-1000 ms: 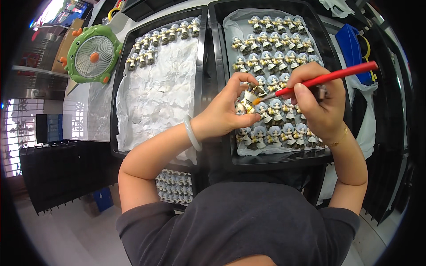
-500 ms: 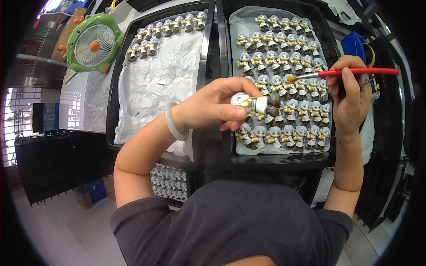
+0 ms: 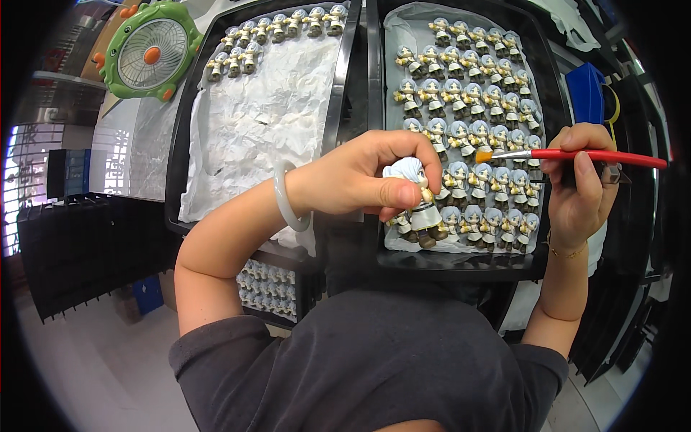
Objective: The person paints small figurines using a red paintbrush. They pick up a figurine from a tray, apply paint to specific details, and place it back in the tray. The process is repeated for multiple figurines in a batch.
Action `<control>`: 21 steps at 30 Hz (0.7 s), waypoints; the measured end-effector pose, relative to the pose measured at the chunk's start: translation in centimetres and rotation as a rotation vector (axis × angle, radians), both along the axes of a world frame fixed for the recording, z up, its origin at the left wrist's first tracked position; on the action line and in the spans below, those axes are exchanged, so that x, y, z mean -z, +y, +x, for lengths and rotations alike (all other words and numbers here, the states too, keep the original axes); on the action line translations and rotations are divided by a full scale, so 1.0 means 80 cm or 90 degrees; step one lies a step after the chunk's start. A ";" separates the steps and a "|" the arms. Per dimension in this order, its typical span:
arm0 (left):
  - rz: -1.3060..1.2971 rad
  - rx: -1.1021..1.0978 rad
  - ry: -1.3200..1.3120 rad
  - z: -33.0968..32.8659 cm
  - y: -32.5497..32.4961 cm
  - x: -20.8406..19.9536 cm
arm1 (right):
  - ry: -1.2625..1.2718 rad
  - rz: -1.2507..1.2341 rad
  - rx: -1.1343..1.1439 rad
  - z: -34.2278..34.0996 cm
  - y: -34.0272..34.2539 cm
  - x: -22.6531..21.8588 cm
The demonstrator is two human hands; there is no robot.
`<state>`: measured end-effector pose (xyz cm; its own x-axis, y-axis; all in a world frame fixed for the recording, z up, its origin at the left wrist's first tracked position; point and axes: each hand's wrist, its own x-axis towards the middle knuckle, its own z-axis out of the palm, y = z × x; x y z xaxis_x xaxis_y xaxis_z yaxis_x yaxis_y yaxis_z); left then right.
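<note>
A person's left hand is gripping a pale-haired figurine between thumb and fingers, the piece hanging head up and slightly tilted over the near left corner of a black tray. The right hand is grasping a red-handled brush, its orange bristles pointing left above the packed figurine rows, apart from the held piece. A small metallic object, possibly a tool, is also resting in that hand, though the view is too poor to tell. At left, a second tray is holding white crumpled paper and two figurine lines, while a green fan is standing beside it.
</note>
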<state>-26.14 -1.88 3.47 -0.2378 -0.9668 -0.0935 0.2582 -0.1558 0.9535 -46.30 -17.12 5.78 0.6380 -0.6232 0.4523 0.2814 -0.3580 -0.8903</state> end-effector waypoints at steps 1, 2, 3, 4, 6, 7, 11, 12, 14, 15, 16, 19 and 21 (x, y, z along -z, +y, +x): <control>-0.006 0.002 0.001 0.000 -0.001 0.002 | 0.003 0.005 -0.006 -0.001 0.000 0.000; -0.006 0.001 -0.008 0.000 -0.001 0.002 | -0.027 0.012 -0.032 0.000 0.001 0.001; -0.005 0.001 -0.017 0.000 -0.001 0.002 | -0.057 0.018 -0.057 0.001 0.003 0.001; -0.004 -0.002 -0.026 0.001 -0.001 0.002 | -0.087 0.025 -0.085 0.002 0.004 0.001; 0.012 0.013 -0.029 0.003 0.000 0.001 | -0.094 0.031 -0.144 -0.001 0.007 -0.004; 0.019 0.021 -0.031 0.004 0.000 0.000 | -0.104 0.019 -0.164 -0.001 0.010 -0.005; -0.013 -0.013 -0.068 0.000 -0.001 0.008 | -0.059 -0.218 -0.226 0.009 0.012 -0.001; -0.010 -0.018 -0.075 -0.001 -0.001 0.006 | -0.029 -0.310 -0.235 0.012 0.014 -0.001; -0.008 -0.026 -0.065 -0.001 -0.003 0.006 | -0.012 -0.371 -0.120 0.008 0.006 -0.005; -0.010 -0.032 -0.047 0.000 -0.003 0.008 | -0.030 -0.294 -0.064 0.003 0.003 -0.004; -0.012 -0.037 -0.030 0.000 -0.003 0.009 | -0.048 -0.217 -0.007 -0.002 -0.001 -0.003; 0.014 -0.022 0.013 -0.002 -0.002 0.000 | -0.049 -0.058 0.066 -0.009 -0.016 -0.004; -0.007 -0.024 0.017 -0.001 -0.002 0.004 | -0.001 -0.062 0.052 -0.007 -0.016 -0.004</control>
